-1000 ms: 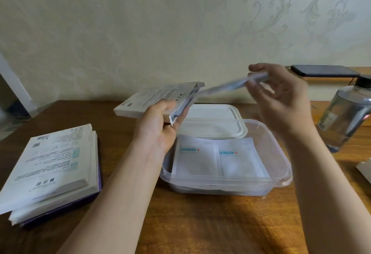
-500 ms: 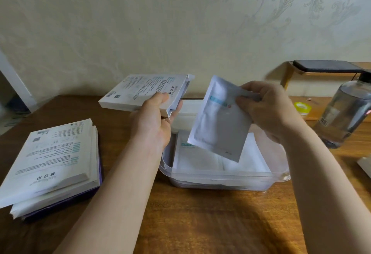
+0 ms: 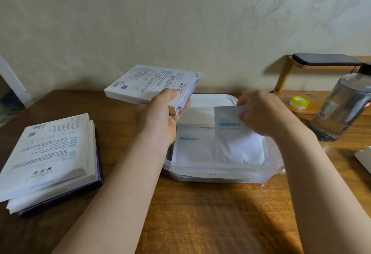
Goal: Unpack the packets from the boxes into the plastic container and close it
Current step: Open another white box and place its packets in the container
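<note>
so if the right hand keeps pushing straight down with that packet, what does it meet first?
Probably the packets already lying in the plastic container; the right hand holds its packet just above them. Depth is unclear.

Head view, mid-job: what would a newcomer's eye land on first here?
Probably the right hand at centre, lowering a white packet into the clear plastic container, beside another packet already lying inside. Next, the left hand holding an open white box in the air above the container's left end. Then the stack of boxes at the table's left, and the container's white lid lying behind it.
</note>
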`<state>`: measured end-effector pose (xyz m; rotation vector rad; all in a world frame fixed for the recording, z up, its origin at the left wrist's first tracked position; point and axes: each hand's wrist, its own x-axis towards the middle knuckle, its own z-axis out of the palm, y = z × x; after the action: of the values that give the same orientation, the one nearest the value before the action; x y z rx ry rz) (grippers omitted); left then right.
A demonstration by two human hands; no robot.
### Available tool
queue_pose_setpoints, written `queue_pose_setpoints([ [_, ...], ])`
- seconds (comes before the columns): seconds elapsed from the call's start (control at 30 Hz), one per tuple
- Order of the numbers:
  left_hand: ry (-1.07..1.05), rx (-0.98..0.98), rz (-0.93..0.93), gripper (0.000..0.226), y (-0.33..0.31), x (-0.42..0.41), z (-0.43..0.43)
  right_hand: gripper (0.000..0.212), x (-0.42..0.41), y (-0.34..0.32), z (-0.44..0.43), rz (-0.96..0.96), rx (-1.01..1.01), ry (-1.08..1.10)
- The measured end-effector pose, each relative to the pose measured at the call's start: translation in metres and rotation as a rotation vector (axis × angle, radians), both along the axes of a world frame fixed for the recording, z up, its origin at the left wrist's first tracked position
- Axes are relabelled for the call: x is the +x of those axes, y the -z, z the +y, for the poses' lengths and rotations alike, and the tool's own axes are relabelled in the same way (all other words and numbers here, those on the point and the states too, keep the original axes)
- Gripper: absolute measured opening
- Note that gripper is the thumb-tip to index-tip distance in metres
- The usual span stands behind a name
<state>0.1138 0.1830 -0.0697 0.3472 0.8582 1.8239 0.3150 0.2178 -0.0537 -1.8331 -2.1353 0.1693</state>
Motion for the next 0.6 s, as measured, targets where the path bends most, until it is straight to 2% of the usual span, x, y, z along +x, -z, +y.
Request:
queue_pose_setpoints([
  [0.07,0.002,0.002,0.011,0.034,0.000,0.001,0.000,0.040,-0.004,0.000,-0.001,-0.120,0.036,-0.009],
  [0.13,0.002,0.008,0.024,0.034,0.001,0.001,0.000,0.036,-0.011,-0.002,-0.006,-0.120,0.033,-0.076],
  [0.2,0.004,0.013,0.037,0.033,0.001,0.001,0.000,0.027,-0.018,-0.003,-0.011,-0.106,-0.056,-0.154],
  [0.23,0.006,0.012,0.041,0.033,0.001,0.001,0.000,0.030,-0.020,-0.002,-0.014,-0.124,-0.128,-0.181],
  [0.37,0.008,0.003,0.032,0.032,0.001,0.001,0.000,0.085,-0.026,0.005,-0.020,-0.310,-0.419,-0.268],
  [0.43,0.008,0.001,0.023,0.032,0.001,0.001,0.000,0.096,-0.028,0.007,-0.021,-0.391,-0.507,-0.305],
  [0.6,0.010,0.008,0.025,0.031,0.001,0.002,-0.001,0.079,-0.026,0.012,-0.018,-0.506,-0.507,-0.267],
])
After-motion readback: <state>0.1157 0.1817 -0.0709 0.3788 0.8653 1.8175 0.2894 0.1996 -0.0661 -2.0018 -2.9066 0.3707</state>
